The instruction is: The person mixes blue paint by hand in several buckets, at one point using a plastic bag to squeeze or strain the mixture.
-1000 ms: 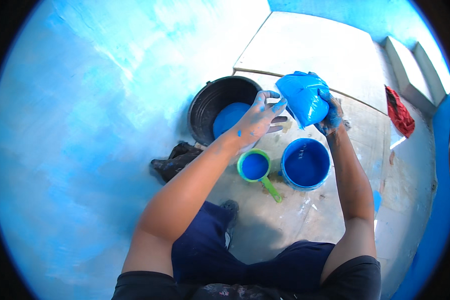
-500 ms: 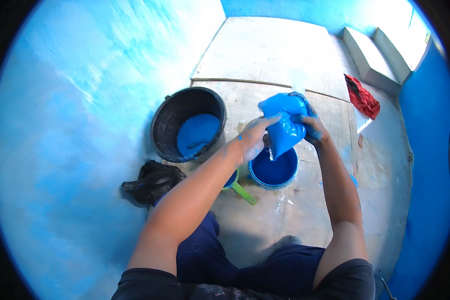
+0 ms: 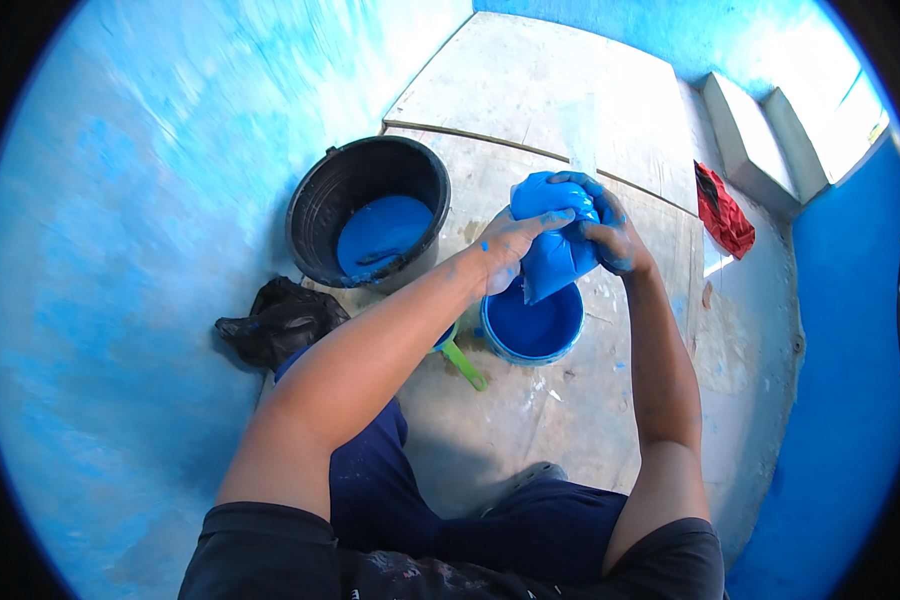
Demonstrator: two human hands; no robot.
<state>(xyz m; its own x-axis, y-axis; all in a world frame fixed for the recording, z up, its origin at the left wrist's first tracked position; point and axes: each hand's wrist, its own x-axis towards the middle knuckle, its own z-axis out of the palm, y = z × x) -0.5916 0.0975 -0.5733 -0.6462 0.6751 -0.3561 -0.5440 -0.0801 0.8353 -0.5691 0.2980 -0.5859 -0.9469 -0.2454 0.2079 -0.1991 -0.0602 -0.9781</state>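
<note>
A plump, glossy bag of blue liquid (image 3: pixel 557 262) is held over a blue bucket (image 3: pixel 518 332) that holds darker blue liquid. My left hand (image 3: pixel 510 244) grips the bag from the lower left, thumb across its front. My right hand (image 3: pixel 612 228) grips its right side and top with paint-stained fingers. Left of them stands a large black tub (image 3: pixel 313 205) with bright blue liquid in it. A green handled scoop (image 3: pixel 462 365) lies beside the bucket, mostly hidden behind my left forearm.
A crumpled black plastic bag (image 3: pixel 268 328) lies by the left blue wall (image 3: pixel 110 290). Pale boards (image 3: pixel 490 60) cover the floor. A red crumpled cloth or bag (image 3: pixel 724 208) lies at the right, near pale concrete steps (image 3: pixel 740 135). A blue wall (image 3: pixel 840 350) runs along the right.
My left hand has closed onto the blue bag, having been raised apart from it. The bag has come down and left over the bucket and is now squeezed between both hands.
</note>
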